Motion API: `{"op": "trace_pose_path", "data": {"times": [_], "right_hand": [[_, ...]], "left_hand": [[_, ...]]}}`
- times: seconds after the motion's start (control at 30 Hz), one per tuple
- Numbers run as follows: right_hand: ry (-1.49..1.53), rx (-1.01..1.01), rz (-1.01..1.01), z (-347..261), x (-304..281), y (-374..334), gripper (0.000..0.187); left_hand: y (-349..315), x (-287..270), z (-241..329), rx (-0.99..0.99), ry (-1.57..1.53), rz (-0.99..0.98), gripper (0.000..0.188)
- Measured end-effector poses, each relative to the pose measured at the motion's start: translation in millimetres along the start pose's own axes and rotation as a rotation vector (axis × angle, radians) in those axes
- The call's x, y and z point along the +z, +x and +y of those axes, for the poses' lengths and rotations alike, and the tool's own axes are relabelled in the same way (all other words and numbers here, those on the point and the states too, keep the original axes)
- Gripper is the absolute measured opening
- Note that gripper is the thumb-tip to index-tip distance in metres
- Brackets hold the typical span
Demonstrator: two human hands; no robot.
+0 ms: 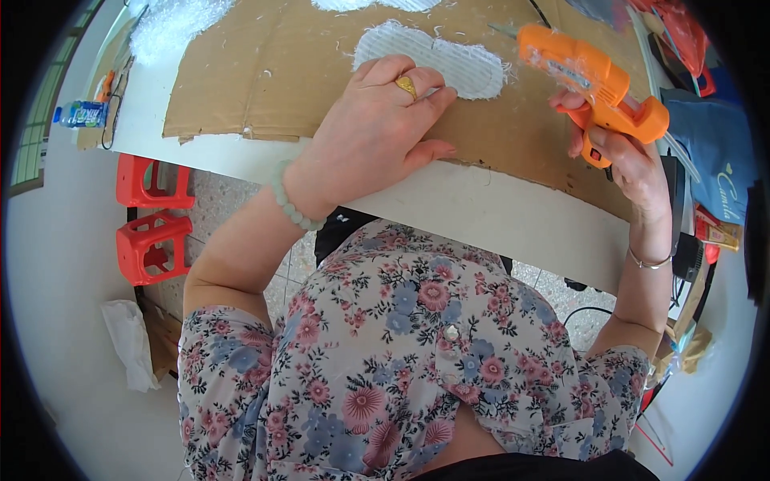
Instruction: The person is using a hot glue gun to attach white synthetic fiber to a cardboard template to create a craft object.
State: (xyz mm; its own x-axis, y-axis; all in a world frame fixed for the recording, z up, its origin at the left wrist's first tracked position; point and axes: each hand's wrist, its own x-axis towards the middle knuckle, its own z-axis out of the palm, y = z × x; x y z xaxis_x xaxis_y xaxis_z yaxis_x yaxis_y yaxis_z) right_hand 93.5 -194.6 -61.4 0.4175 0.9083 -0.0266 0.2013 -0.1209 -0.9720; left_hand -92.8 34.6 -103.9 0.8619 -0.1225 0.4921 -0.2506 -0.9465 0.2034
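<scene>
My right hand [630, 156] is wrapped round the handle of an orange hot glue gun [577, 68], held above the right part of the cardboard [265, 88]. Its thin nozzle points left, close to the far right end of a white, ribbed, sole-shaped fabric piece [441, 60]. This piece lies flat on the cardboard, with frayed threads round its edge. Along its near left edge rests my left hand [377, 132], fingers bent over the fabric and thumb spread apart on the near side. Some of the left fingertips are hidden. Wispy strands cling to the glue gun.
Another white piece [377, 3] lies at the far edge, and fluffy white threads [176, 28] pile up at far left. A bottle [80, 114] stands near the table's left end. Red stools [152, 244] are below left; a blue bag [710, 152] hangs at right.
</scene>
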Motion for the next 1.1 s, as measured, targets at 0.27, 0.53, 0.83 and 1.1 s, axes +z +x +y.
{"op": "trace_pose_path", "data": {"times": [0.27, 0.53, 0.83, 1.1], "right_hand": [[0.298, -0.082, -0.062, -6, 31, 40, 0.037], [0.241, -0.093, -0.061, -6, 56, 54, 0.031], [0.248, -0.074, -0.033, -1, 59, 55, 0.031], [0.247, -0.097, -0.041, 0, 59, 57, 0.03]], "left_hand": [[6, 4, 2, 0.028, 0.072, -0.088, 0.044], [7, 6, 1, 0.001, -0.001, -0.078, 0.041], [7, 5, 2, 0.004, -0.017, -0.074, 0.039], [7, 3, 4, 0.017, 0.017, -0.08, 0.039]]}}
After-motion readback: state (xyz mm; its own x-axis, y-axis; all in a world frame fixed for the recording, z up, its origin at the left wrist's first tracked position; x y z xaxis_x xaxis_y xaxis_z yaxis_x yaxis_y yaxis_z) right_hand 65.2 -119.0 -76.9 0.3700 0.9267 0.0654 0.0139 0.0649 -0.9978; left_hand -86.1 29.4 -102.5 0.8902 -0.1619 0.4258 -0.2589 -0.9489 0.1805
